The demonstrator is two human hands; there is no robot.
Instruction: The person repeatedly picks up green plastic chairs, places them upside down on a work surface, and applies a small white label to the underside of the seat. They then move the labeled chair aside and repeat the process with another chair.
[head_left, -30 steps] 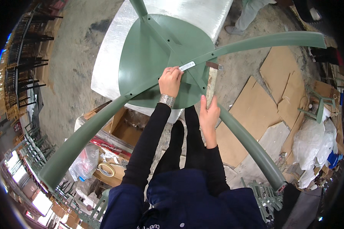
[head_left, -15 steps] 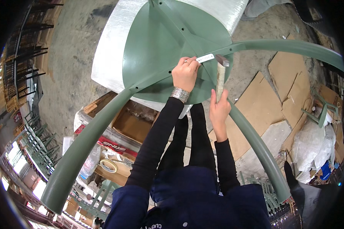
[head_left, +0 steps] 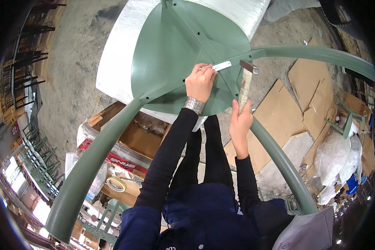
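Matt green painted metal chair [head_left: 175,62]; wooden-handled hammer [head_left: 246,85]; rough brown cardboard sheets [head_left: 308,100].

We see a grey concrete floor [head_left: 71,75]. Flattened cardboard sheets [head_left: 308,100] lie right of the hands; stacked green chair frames [head_left: 37,166] and bright windows [head_left: 12,175] lie far left.

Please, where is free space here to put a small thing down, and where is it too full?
Free: the green seat underside left of the left hand, and bare concrete floor beyond the white wrapped block. Crowded: flattened cardboard on the right, open boxes and a tape roll lower left.
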